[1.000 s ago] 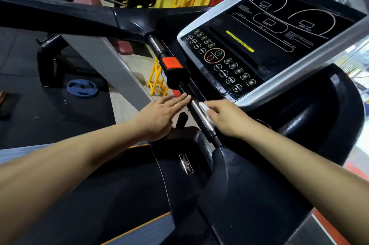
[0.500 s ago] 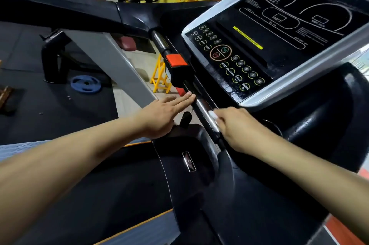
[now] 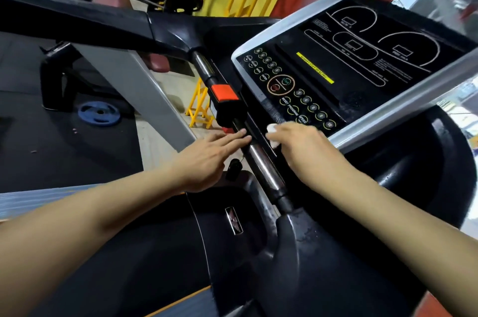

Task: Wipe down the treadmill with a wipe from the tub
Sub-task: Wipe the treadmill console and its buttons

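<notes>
Fingers of your right hand (image 3: 305, 151) curl round a white wipe (image 3: 272, 133), pressing it at the near edge of the treadmill console (image 3: 362, 68), just below the SPEED button and beside the chrome handlebar (image 3: 263, 169). Only a small bunch of the wipe shows past your knuckles. Your left hand (image 3: 207, 159) lies flat and holds nothing, its straight fingertips (image 3: 243, 134) touching the bar just below the orange safety clip (image 3: 223, 93). A blue weight plate (image 3: 99, 113) lies on the dark floor mat to the left, near a yellow stand (image 3: 200, 107).
</notes>
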`<state>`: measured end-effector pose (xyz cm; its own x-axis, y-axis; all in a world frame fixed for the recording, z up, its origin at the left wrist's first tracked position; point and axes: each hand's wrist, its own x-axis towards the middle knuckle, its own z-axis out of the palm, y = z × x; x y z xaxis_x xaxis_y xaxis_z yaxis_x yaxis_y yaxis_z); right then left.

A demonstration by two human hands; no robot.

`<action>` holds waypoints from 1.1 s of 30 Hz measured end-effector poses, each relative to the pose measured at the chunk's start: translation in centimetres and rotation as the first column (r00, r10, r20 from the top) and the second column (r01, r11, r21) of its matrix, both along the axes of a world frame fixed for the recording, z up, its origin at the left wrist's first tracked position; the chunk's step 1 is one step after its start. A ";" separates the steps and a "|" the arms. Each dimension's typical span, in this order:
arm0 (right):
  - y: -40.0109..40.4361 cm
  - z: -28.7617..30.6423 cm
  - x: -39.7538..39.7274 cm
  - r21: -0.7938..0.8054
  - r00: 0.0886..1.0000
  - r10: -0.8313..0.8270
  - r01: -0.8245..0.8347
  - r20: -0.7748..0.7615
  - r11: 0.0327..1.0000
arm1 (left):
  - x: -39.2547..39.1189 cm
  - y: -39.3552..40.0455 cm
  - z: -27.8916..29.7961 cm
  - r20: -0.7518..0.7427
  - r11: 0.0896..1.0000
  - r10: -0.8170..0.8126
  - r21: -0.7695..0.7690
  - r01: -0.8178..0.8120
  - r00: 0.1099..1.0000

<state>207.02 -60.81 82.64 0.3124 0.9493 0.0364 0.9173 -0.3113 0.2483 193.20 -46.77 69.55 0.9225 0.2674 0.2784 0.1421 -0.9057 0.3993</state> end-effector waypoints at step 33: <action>11.7 -4.2 3.3 -0.069 0.880 -0.355 0.351 -0.316 0.934 | -0.1 -0.4 -0.6 -0.024 1.000 0.008 -0.007 -0.009 1.000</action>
